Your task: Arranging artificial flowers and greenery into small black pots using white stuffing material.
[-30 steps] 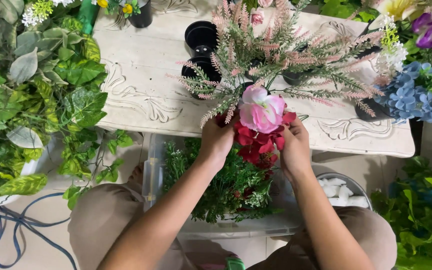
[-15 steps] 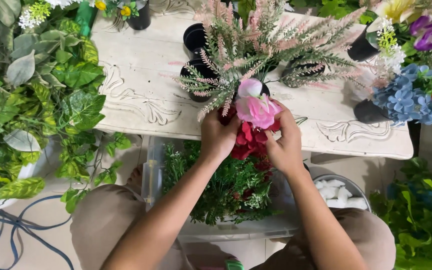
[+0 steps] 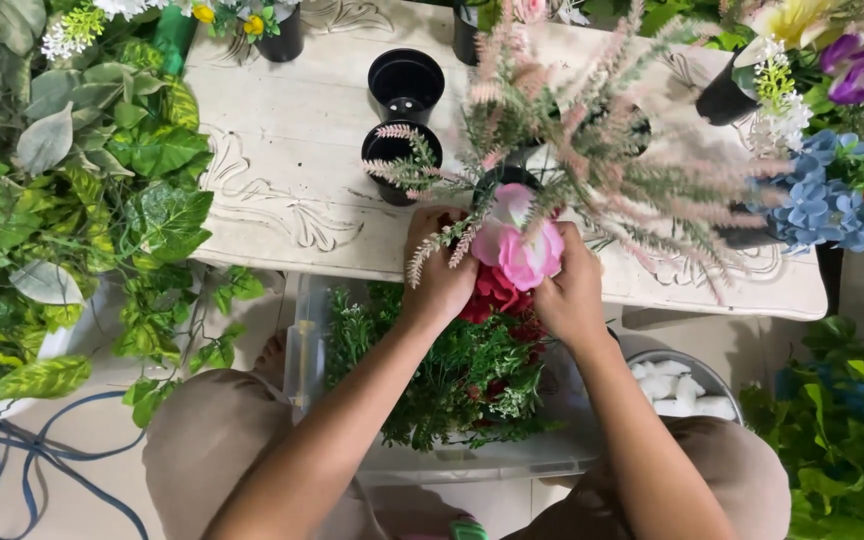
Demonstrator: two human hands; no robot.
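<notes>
My left hand [image 3: 439,272] and my right hand [image 3: 569,292] close around a bunch of artificial flowers from both sides. The bunch has a pink and white bloom [image 3: 522,250] on top and dark red blooms [image 3: 490,296] below it. Feathery pink and green sprigs [image 3: 592,150] rise from a black pot [image 3: 505,181] right behind the bunch, at the white table's [image 3: 282,180] front edge. The stems under my hands are hidden.
Two empty black pots [image 3: 404,110] stand left of the arrangement. A clear plastic bin [image 3: 452,380] of green foliage sits below the table between my knees. A tub of white stones [image 3: 680,390] is at right, blue flowers [image 3: 830,200] far right, leafy vines [image 3: 72,200] at left.
Both hands have carried the flower bunch upward and away from me, from above the bin to the black pot at the table's edge.
</notes>
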